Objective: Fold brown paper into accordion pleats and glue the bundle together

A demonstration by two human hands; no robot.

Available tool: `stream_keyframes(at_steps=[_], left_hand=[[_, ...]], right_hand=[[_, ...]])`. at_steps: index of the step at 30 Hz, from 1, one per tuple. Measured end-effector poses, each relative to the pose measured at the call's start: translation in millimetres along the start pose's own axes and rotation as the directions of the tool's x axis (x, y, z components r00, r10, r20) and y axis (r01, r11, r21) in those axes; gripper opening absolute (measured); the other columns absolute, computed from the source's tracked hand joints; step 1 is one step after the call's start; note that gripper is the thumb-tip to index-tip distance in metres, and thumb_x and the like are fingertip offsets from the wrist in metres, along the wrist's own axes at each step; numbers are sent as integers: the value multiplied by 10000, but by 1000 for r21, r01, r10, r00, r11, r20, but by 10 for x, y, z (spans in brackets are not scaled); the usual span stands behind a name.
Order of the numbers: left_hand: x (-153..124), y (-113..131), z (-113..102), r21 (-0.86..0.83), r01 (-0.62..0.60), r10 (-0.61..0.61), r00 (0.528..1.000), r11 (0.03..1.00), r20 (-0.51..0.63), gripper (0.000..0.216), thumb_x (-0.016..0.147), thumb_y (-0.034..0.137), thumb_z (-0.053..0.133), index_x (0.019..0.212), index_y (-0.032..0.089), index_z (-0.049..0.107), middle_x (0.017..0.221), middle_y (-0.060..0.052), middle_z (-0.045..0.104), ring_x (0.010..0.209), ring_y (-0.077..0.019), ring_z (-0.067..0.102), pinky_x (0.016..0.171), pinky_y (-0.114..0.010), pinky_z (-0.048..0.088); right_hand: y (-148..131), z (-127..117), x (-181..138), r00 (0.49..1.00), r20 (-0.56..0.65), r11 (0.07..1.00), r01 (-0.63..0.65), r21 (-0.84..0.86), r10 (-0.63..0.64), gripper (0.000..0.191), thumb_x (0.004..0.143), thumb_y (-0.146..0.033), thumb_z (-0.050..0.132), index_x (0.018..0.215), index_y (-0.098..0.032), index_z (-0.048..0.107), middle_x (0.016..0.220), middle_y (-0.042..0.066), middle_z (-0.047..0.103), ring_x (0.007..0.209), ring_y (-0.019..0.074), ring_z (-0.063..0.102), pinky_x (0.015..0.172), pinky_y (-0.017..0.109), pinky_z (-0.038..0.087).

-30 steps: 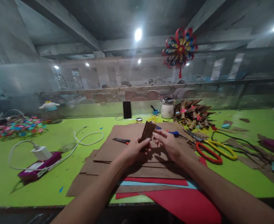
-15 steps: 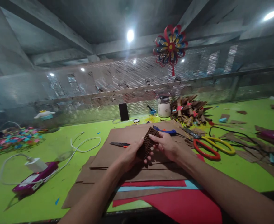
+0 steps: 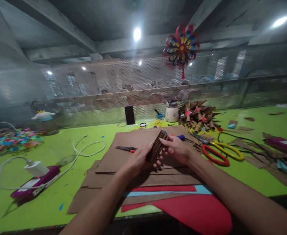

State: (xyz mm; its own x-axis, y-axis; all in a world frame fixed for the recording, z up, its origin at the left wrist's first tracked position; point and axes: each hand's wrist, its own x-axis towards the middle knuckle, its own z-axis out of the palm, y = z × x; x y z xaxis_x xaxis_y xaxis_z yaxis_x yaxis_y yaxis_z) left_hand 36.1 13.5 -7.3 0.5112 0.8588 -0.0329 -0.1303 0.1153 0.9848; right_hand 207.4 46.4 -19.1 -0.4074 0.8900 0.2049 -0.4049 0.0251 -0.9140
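Note:
Both my hands grip a small pleated piece of brown paper (image 3: 157, 146), its narrow folds pressed together and tilted. My left hand (image 3: 140, 159) holds its left edge, thumb on top. Around its right side my right hand (image 3: 176, 149) is closed, thumb on the upper face and fingers partly hidden beneath. Below the hands lie stacked sheets of brown paper (image 3: 128, 140). A utility knife (image 3: 125, 148) with a dark blade rests on them just left of my left hand. Behind my right hand shows a blue-handled tool (image 3: 181, 137), partly covered.
Scissors (image 3: 215, 155) with red and yellow handles lie at the right, near brown bundles (image 3: 198, 116) and a white jar (image 3: 172, 111). Purple power strips (image 3: 36, 184) sit at both sides, with a white cable (image 3: 81, 153). Red paper (image 3: 194, 212) overhangs the front edge.
The pleated paper has tilted slightly in my hands, so more of its folded edges show. Both hands keep their hold. The whole view has shifted a little.

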Motion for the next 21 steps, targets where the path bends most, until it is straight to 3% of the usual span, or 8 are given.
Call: stream_keyframes(at_steps=[4,7,9,12,16,21], left_hand=[[30,-12,13,82,-41,39,999,996,24,510,815,548,415,975,98,594,858,-125,623,623,-142,597,545,-242,467],[93,-56,-16,269,-123,146,987,955,-66,472,809,536,431,914,108,601,816,-94,634,618,-145,590,551,-242,452],[126,-86,-48,481,-181,287,945,858,-157,426,814,501,447,872,115,617,771,-73,641,636,-150,579,578,-243,440],[137,-107,-81,717,-207,474,859,666,-192,363,838,437,442,881,136,640,788,-62,662,697,-159,581,643,-245,429],[108,-95,-72,755,-212,528,825,621,-202,319,838,389,463,984,154,621,878,-76,681,761,-173,616,682,-247,442],[78,-72,-46,769,-188,528,820,611,-219,273,836,364,476,998,162,563,775,-52,681,653,-149,615,588,-225,430]], right_hand=[[21,-27,9,1000,10,1000,-16,24,15,282,689,-328,700,870,-141,593,696,-12,567,521,57,472,484,196,371],[42,-31,11,999,15,999,-33,38,33,278,695,-322,697,888,-152,592,702,-17,566,523,54,481,478,187,378],[55,-26,14,999,9,999,-31,43,30,281,696,-322,697,891,-147,594,717,-11,571,519,51,487,466,181,381],[70,-11,21,999,-10,998,-36,47,37,293,689,-322,703,893,-141,597,719,-5,574,508,51,493,452,177,388],[78,7,23,999,-11,997,-44,57,45,283,684,-318,704,879,-142,597,686,-8,567,494,54,486,428,171,382],[99,9,19,999,-11,995,-45,86,46,267,685,-309,700,867,-145,596,685,-1,581,499,65,498,421,175,380]])
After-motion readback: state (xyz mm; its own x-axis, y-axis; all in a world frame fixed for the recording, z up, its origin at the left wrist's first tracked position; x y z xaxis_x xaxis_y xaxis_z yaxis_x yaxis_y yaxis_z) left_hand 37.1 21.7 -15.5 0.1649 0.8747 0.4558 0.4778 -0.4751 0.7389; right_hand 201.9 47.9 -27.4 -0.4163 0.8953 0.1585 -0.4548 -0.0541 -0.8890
